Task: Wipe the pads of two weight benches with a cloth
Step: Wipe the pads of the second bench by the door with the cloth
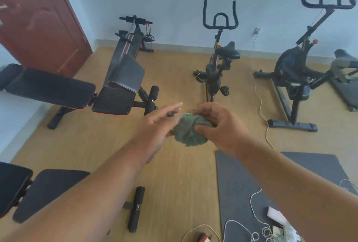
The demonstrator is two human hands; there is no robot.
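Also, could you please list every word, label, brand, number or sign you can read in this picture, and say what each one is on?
No text can be read anywhere in this view.
The small red and white object on the floor at the bottom edge may carry print, but it is too blurred to read.
The weight benches, the exercise bikes and the green cloth show no legible marking.

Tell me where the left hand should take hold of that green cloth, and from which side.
Take the loose lower-left edge of the green cloth, coming in from the left. The right hand pinches the bunched upper right part, so the ruffled free folds hang toward the open left hand, which is right beside them.
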